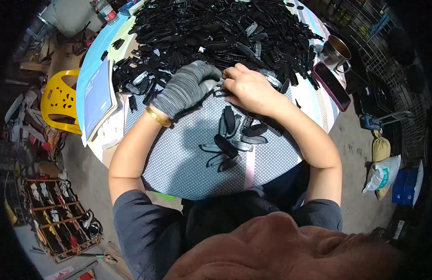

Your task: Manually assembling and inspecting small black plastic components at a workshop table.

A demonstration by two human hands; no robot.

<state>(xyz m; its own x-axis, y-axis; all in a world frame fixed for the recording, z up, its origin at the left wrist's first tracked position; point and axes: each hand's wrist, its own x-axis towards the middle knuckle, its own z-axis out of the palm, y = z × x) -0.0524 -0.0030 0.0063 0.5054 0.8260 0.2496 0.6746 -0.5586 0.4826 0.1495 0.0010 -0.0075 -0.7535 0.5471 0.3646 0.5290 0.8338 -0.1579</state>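
Note:
My left hand [185,88], in a grey striped knit glove, and my bare right hand [247,88] meet at the near edge of a big heap of small black plastic parts [188,32]. The fingers of both are bent inward and pinched close around a small black plastic part [219,92], mostly hidden between them. Nearer to me on the patterned cloth lies a small loose group of elongated black and smoky-grey plastic pieces [225,144], some overlapping. Their exact kind cannot be made out.
A notebook with a blue cover [97,93] lies at the table's left edge. On the right stand a metal mug [335,51] and a dark red phone [331,86]. A yellow plastic chair [61,100] is beside the table. A bottle [106,11] is at the far left.

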